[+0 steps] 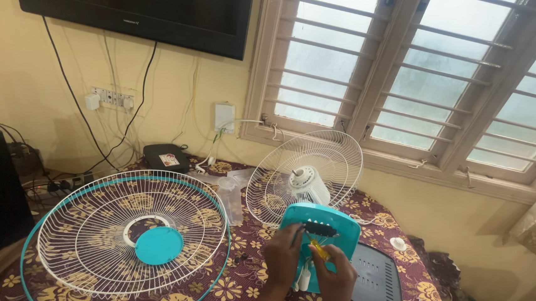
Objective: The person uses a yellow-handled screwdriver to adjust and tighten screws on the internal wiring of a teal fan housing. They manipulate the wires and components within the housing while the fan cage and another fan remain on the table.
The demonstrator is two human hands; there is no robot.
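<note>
Near the front edge of the worktop: both hands are meeting on a teal fan base cover (328, 231), which is standing tilted on the cloth.
Left hand (282, 255): fingers are curling closed against the cover's left edge, steadying it.
Right hand (336, 276): fingers are pinching shut on a yellow-handled screwdriver (319, 249), its tip pointing at the cover.
Beside the right hand: a grey vented base plate (377, 284) is lying flat, touching the cover.
Behind the cover: a white rear fan guard with motor (306, 175) is standing upright.
Left of the hands: a front fan guard with teal rim (125, 235) is lying flat.
Worktop (243, 274): a maroon floral cloth is covering it.
</note>
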